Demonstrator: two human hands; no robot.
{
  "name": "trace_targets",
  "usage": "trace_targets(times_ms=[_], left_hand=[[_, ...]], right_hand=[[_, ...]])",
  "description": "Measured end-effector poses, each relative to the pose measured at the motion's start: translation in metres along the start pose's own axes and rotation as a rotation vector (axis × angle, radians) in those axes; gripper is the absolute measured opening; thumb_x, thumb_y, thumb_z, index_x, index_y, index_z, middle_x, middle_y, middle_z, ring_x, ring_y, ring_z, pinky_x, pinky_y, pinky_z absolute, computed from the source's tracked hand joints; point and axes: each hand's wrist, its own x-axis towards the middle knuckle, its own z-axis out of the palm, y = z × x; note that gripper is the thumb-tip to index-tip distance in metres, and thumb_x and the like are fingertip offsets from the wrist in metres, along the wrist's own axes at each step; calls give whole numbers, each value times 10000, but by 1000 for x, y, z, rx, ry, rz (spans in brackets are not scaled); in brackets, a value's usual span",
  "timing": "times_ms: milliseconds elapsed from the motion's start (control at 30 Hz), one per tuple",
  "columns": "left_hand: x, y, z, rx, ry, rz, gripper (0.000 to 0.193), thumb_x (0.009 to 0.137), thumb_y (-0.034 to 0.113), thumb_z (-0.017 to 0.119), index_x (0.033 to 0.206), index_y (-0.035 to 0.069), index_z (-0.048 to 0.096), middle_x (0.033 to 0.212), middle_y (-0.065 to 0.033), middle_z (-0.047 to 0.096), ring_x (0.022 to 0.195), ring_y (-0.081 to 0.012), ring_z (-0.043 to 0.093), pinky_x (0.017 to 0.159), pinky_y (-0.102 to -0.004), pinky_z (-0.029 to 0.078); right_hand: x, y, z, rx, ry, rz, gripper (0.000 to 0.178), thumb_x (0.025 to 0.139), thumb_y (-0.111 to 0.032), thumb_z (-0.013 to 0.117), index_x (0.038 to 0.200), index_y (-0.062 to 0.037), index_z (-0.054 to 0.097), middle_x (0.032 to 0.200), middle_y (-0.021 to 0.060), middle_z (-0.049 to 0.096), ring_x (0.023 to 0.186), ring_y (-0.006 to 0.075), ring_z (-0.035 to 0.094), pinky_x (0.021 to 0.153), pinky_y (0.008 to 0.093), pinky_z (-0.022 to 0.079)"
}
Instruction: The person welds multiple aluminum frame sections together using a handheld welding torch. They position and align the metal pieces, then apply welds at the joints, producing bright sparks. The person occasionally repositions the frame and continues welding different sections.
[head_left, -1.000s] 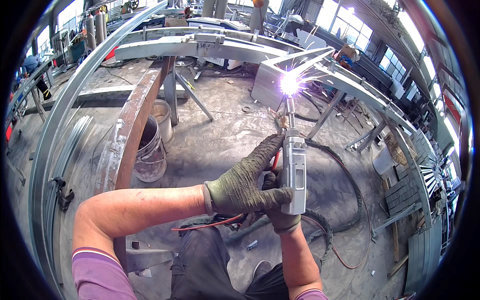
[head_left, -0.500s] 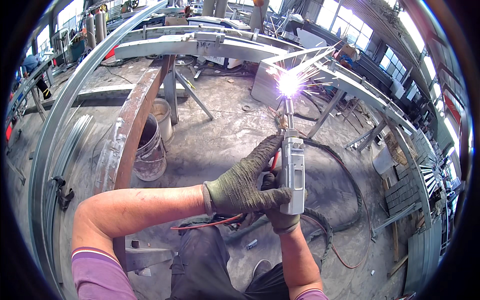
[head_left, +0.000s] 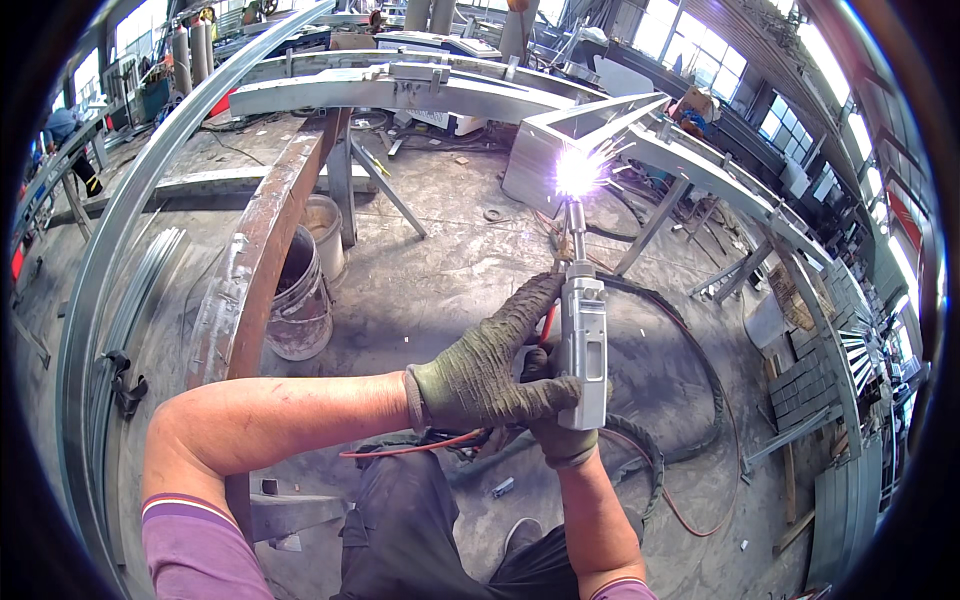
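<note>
A grey metal welding gun (head_left: pixel 590 345) points away from me, its nozzle at a bright white-violet flash (head_left: pixel 577 175) throwing sparks. The flash sits at the near corner of an angular metal piece (head_left: pixel 530 160) that joins a long curved metal beam (head_left: pixel 450 98). My left hand (head_left: pixel 480 375), in a dark green work glove, wraps the gun's body from the left, with its index finger stretched forward along it. Below, my right hand (head_left: pixel 565 443), also gloved, closes around the gun's rear grip; most of its fingers are hidden. The exact contact point is lost in the glare.
A rusty beam (head_left: pixel 255 260) runs at the left, with two buckets (head_left: pixel 300 320) beside it. Dark hoses and a red cable (head_left: pixel 690 360) loop over the floor at the right. Long metal profiles (head_left: pixel 150 180) curve along the far left. Grey blocks (head_left: pixel 808 385) are stacked at the right.
The spark spray has become smaller. The gun and both hands have shifted barely, with the grip unchanged.
</note>
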Motion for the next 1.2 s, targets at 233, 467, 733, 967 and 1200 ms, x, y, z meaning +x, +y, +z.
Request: trace_targets(times_ms=[233, 467, 733, 967, 1200], left_hand=[[-1, 1, 3, -104, 0, -51, 1243, 948, 525, 878, 1773, 15, 100, 1789, -282, 231, 1661, -373, 300, 1307, -496, 395], [-4, 0, 3, -20, 1, -30, 1239, 960, 490, 882, 1790, 59, 70, 1783, -241, 281, 1568, -349, 460, 1251, -485, 470], [-4, -3, 6, -107, -7, -75, 1242, 954, 513, 872, 1778, 22, 83, 1790, -276, 237, 1660, -365, 306, 1331, -486, 343], [-6, -5, 4, -39, -10, -48, 1230, 963, 539, 852, 1776, 10, 96, 1786, -292, 242, 1672, -385, 282, 1342, -484, 308], [-8, -3, 6, -73, -18, -87, 1252, 958, 559, 847, 1768, -7, 79, 1787, -308, 223, 1677, -404, 273, 1349, -494, 295]], right_hand=[[-11, 14, -5, 48, -72, 25, 691, 816, -160, 955, 1405, -5, 630, 1204, 68, 715, 1090, 206, 723, 949, 375, 602], [-17, 26, -7, 87, -60, 77, 726, 810, -170, 965, 1425, 31, 636, 1164, 58, 727, 1057, 199, 731, 944, 364, 603], [-16, 15, -4, 274, -3, 206, 618, 854, -163, 964, 1360, 27, 666, 1123, 54, 748, 1005, 159, 735, 892, 342, 613], [-12, 4, 3, 208, 44, 169, 512, 861, -199, 983, 1233, 14, 703, 1037, 43, 779, 952, 138, 760, 848, 321, 633], [-13, 8, 2, 200, 40, 172, 568, 832, -219, 1012, 1250, 12, 706, 1072, 35, 781, 986, 130, 754, 863, 320, 635]])
